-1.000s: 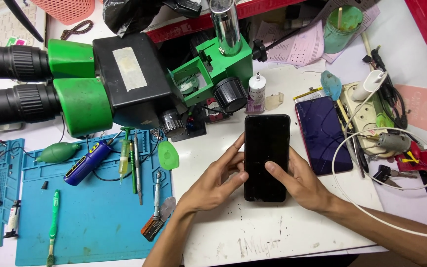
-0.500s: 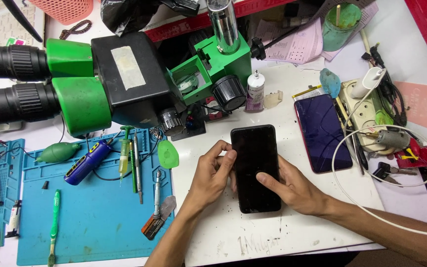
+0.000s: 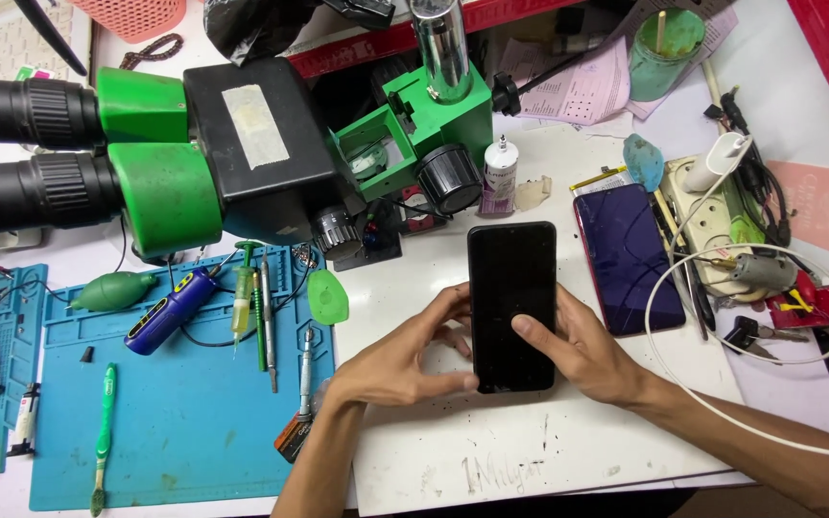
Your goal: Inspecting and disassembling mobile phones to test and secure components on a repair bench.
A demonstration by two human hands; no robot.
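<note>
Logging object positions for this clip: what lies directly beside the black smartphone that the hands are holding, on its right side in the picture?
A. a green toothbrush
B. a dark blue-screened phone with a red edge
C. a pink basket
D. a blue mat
B: the dark blue-screened phone with a red edge lies flat on the white table, just right of the black smartphone held in both hands.

This is looking like a phone repair workshop. A green and black microscope (image 3: 242, 153) is standing over the white worktop (image 3: 530, 460), and a blue repair mat (image 3: 165, 422) is lying beside it, carrying screwdrivers (image 3: 269, 326), a green toothbrush (image 3: 104, 432) and a green air blower (image 3: 112, 291). A black phone (image 3: 511, 288) and a second, dark blue phone (image 3: 627, 257) are lying among cables (image 3: 750, 355), a power strip (image 3: 722, 240) and a small glue bottle (image 3: 500, 173).
</note>
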